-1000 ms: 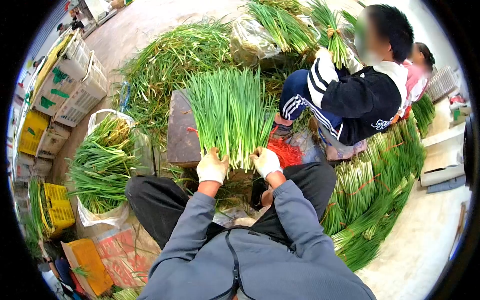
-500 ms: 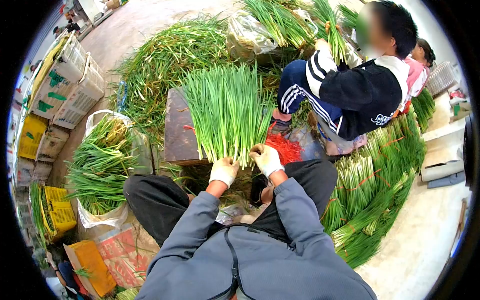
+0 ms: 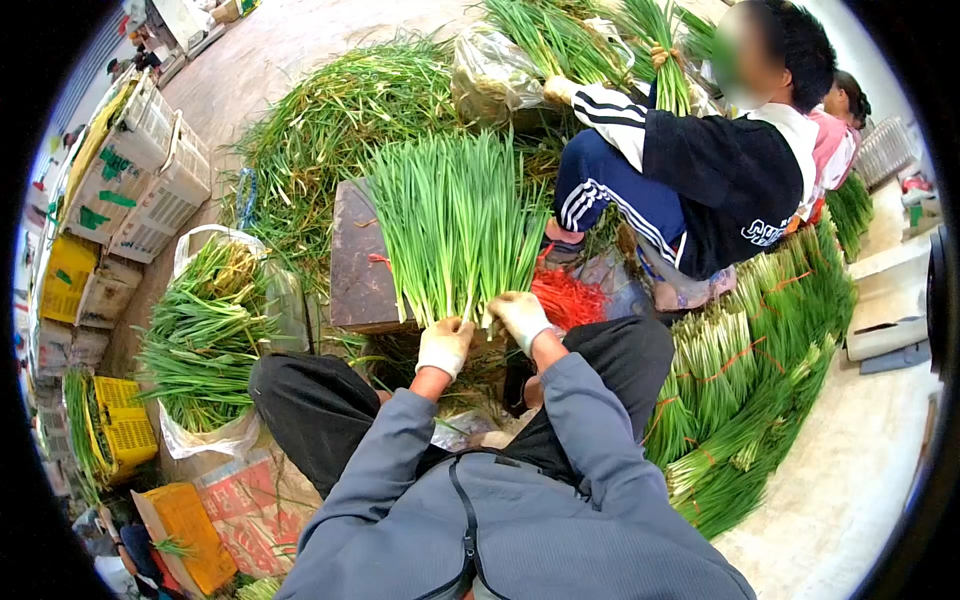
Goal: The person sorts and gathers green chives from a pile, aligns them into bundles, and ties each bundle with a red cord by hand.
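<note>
Head view: our left fingers (image 3: 452, 334) and right fingers (image 3: 509, 305) pinch stalks (image 3: 455, 220) overhanging the table's (image 3: 354, 284) near edge, likely for easy reach.

Produce workroom: heaped greens (image 3: 345, 135), stacked crates (image 3: 158, 200)

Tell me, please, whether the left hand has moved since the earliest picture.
Yes: the left hand has shifted right, farther from the left edge of the dark table.
</note>
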A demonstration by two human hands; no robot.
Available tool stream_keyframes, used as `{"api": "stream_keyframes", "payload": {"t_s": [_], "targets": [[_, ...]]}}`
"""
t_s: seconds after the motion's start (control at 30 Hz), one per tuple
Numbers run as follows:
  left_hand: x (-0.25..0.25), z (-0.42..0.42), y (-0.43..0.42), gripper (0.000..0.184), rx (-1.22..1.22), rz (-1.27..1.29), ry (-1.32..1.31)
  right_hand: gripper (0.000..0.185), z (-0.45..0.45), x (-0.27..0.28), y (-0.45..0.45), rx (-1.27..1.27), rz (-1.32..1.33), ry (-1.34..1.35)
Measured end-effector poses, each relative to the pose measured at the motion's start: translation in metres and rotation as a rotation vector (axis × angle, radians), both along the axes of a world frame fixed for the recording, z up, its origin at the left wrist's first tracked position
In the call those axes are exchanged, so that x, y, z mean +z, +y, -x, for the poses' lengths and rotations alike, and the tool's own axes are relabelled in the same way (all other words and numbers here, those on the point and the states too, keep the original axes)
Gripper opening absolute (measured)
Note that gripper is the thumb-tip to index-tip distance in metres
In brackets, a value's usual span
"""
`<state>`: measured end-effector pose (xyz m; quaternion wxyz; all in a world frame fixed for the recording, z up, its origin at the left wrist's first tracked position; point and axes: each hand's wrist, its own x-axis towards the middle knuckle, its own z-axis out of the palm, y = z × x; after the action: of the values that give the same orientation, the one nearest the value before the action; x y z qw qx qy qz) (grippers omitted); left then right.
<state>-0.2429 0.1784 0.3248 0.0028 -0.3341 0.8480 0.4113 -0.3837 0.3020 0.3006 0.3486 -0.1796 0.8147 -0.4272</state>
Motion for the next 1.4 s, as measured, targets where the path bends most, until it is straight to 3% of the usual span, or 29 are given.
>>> {"api": "stream_keyframes", "payload": {"t_s": [0.07, 0.1, 0.23, 0.3, 0.37, 0.43, 0.53, 0.6, 0.67, 0.73, 0.8, 0.87, 0.93, 1.0, 1.07, 1.13, 1.2, 1.27, 1.4], "targets": [[0.013, -0.004, -0.003, 0.039, 0.084, -0.262, -0.001, 0.023, 0.007, -0.007, 0.012, -0.056, 0.203, -0.17], [0.008, -0.004, -0.005, 0.039, 0.032, -0.089, -0.003, 0.021, 0.011, 0.003, 0.017, -0.077, 0.254, -0.237], [0.013, -0.01, 0.004, 0.037, 0.076, -0.121, 0.059, 0.018, 0.002, 0.04, 0.035, -0.143, 0.383, -0.32], [0.017, -0.013, 0.009, 0.036, 0.139, 0.122, 0.086, 0.015, -0.008, 0.063, 0.043, -0.167, 0.533, -0.318], [0.024, -0.016, 0.008, 0.036, 0.12, 0.096, 0.108, 0.013, -0.019, 0.09, 0.052, -0.139, 0.631, -0.254], [0.033, -0.016, 0.01, 0.037, 0.068, 0.049, 0.096, 0.011, -0.039, 0.111, 0.055, -0.377, 0.625, -0.375], [0.024, -0.015, 0.027, 0.036, -0.002, 0.076, 0.075, 0.013, -0.066, 0.074, 0.064, -0.39, 0.407, -0.038], [0.023, -0.014, 0.034, 0.035, -0.031, 0.054, -0.041, 0.023, -0.09, 0.025, 0.084, 0.002, 0.003, 0.373], [0.015, -0.012, 0.036, 0.036, -0.053, 0.066, -0.054, 0.033, -0.108, 0.021, 0.095, 0.59, -0.277, 0.184], [0.006, -0.01, 0.037, 0.037, -0.068, 0.077, -0.057, 0.042, -0.122, 0.016, 0.097, 1.012, -0.532, 0.083], [0.004, -0.004, 0.039, 0.037, -0.085, 0.089, -0.055, 0.038, -0.11, 0.014, 0.089, 0.905, -0.58, 0.289], [0.003, 0.001, 0.041, 0.038, -0.104, 0.092, -0.125, 0.034, -0.084, 0.027, 0.078, 0.437, -0.443, 0.326], [-0.002, 0.003, 0.041, 0.04, -0.108, 0.08, -0.113, 0.032, -0.05, 0.012, 0.068, 0.185, -0.238, 0.542], [0.012, 0.006, 0.038, 0.044, -0.108, 0.047, -0.18, 0.032, -0.018, 0.009, 0.048, -0.048, -0.143, 0.467], [-0.005, 0.01, 0.034, 0.046, -0.077, 0.037, -0.149, 0.03, 0.007, -0.001, 0.033, -0.045, -0.222, 0.444], [-0.023, 0.012, 0.027, 0.047, -0.043, -0.14, -0.022, 0.03, 0.017, -0.019, 0.027, -0.034, -0.191, 0.486], [-0.028, 0.011, 0.019, 0.039, -0.052, -0.158, 0.112, 0.029, 0.019, -0.022, 0.02, -0.047, -0.245, 0.257], [-0.033, 0.013, 0.013, 0.039, 0.113, -0.821, 0.055, 0.029, 0.017, -0.022, 0.021, -0.034, -0.195, 0.224], [-0.037, 0.011, 0.017, 0.032, 0.263, -0.943, 0.121, 0.024, 0.026, -0.034, 0.033, 0.108, 0.032, 0.475]]}}
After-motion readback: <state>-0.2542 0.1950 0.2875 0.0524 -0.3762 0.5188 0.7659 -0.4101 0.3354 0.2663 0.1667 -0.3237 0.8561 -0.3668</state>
